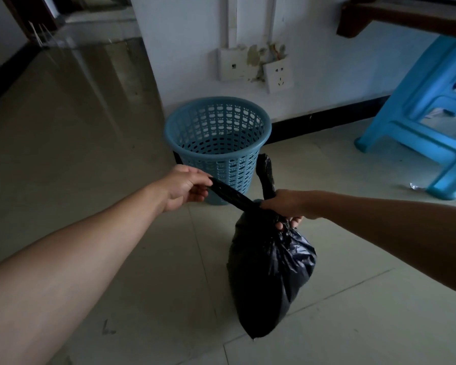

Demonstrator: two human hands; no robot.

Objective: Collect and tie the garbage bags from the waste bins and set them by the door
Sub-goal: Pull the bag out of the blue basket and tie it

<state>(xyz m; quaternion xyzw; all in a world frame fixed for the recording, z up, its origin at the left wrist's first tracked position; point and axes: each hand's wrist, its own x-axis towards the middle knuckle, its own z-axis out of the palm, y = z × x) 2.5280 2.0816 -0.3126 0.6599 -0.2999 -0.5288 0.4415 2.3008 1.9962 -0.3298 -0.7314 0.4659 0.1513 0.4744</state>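
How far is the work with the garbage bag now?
Done: the black bag is out of the blue bin, which stands empty. In hand: the left hand pulls one strip while the right hand grips the neck; no finished knot shows. Left: tying it and taking it to the door.

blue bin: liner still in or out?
Out. The blue bin shows bare mesh, no liner; the black bag hangs outside it.

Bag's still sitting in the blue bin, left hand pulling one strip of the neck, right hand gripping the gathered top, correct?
Not quite. The head view shows the black garbage bag out of the blue bin, hanging in front of it; the bin looks empty. The rest holds: the left hand pulls one strip of the neck, and the right hand grips the gathered top.
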